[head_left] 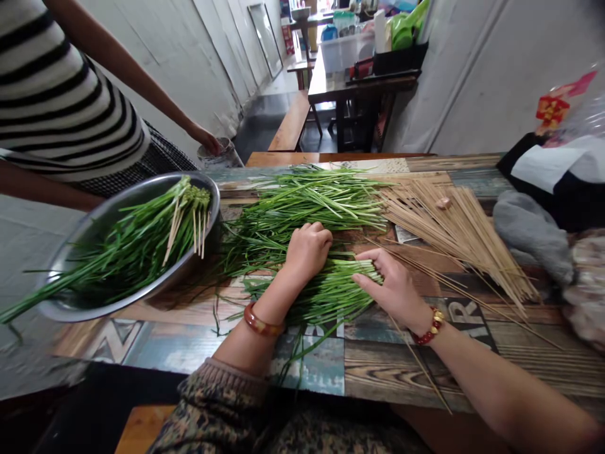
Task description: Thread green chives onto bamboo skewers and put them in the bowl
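My left hand (309,249) is curled over the garlic chives, its knuckles up and its fingertips hidden; what it grips does not show. Below and to its right lies a smaller bunch of garlic chives (335,296), pale cut ends toward the right. Thumb and fingers of my right hand (390,284) close around those ends. A larger heap of chives (312,198) spreads over the table behind both hands. From under my right hand a bamboo skewer (420,359) runs toward the table's front edge. More bamboo skewers (472,233) lie fanned out to the right.
A metal basin (137,307) at left holds chives, some bundled on skewers. Beside it stands a person in a striped top (70,94), one hand at a bucket (227,154). Grey cloth (532,233) and plastic bags (588,284) lie at right. Another table (326,85) stands behind.
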`<action>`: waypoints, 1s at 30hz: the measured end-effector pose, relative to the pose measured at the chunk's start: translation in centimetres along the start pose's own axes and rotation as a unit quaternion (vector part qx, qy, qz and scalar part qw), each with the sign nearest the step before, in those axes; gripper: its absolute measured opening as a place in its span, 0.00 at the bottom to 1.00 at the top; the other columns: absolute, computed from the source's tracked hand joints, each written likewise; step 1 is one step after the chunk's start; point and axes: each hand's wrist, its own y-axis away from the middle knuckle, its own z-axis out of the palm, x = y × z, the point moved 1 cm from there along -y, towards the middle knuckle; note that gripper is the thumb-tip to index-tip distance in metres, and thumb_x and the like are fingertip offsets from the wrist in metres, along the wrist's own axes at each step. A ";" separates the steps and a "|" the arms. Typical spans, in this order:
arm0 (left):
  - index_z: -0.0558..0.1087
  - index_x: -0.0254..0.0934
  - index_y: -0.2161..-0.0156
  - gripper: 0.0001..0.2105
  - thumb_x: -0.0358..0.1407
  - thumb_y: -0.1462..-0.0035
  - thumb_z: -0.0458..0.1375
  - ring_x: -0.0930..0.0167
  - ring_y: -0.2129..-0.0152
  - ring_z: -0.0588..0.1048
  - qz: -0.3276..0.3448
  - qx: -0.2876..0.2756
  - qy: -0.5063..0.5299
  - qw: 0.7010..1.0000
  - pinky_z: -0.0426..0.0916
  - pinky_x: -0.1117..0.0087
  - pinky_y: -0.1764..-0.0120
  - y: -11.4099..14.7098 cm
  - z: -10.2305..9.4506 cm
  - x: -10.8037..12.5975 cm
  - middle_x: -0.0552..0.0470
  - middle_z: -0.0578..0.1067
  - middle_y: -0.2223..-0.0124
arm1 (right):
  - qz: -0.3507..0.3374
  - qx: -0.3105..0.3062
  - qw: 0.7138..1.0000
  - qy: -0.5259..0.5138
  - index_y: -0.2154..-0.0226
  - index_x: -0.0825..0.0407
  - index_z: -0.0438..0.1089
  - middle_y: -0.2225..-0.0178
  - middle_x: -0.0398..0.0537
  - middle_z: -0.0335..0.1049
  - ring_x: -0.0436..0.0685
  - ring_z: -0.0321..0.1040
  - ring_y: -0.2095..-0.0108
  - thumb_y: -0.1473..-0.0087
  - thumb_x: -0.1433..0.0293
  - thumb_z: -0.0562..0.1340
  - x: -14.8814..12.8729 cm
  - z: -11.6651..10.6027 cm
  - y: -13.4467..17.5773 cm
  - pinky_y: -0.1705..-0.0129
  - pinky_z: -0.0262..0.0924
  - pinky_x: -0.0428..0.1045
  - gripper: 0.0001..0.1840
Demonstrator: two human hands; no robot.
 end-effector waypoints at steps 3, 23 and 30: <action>0.74 0.36 0.71 0.05 0.30 0.45 0.57 0.72 0.71 0.70 -0.032 0.092 0.190 0.977 0.63 0.71 0.66 -0.2 -0.2 -0.9 0.51 0.73 0.70 | -0.005 0.001 1.000 -0.006 0.59 0.51 0.67 0.63 0.48 0.73 0.55 0.67 0.68 0.48 0.67 0.62 0.0 0.0 0.0 0.64 0.62 0.50 0.12; 0.73 0.34 0.69 0.09 0.38 0.51 0.65 0.73 0.68 0.76 -0.126 0.163 0.650 0.731 0.72 0.71 0.63 0.0 -2.9 0.2 0.49 0.79 0.64 | 0.004 -0.009 1.000 -0.004 0.59 0.51 0.67 0.64 0.47 0.72 0.54 0.66 0.70 0.48 0.67 0.62 -0.1 -0.1 0.0 0.67 0.60 0.49 0.12; 0.75 0.34 0.67 0.08 0.38 0.48 0.64 0.71 0.65 0.77 -0.103 0.085 0.667 0.733 0.72 0.70 0.61 0.2 -1.6 1.0 0.46 0.79 0.59 | -0.002 -0.004 1.000 -0.002 0.59 0.51 0.67 0.64 0.47 0.72 0.54 0.66 0.70 0.47 0.67 0.62 -0.2 -0.1 0.0 0.66 0.61 0.49 0.12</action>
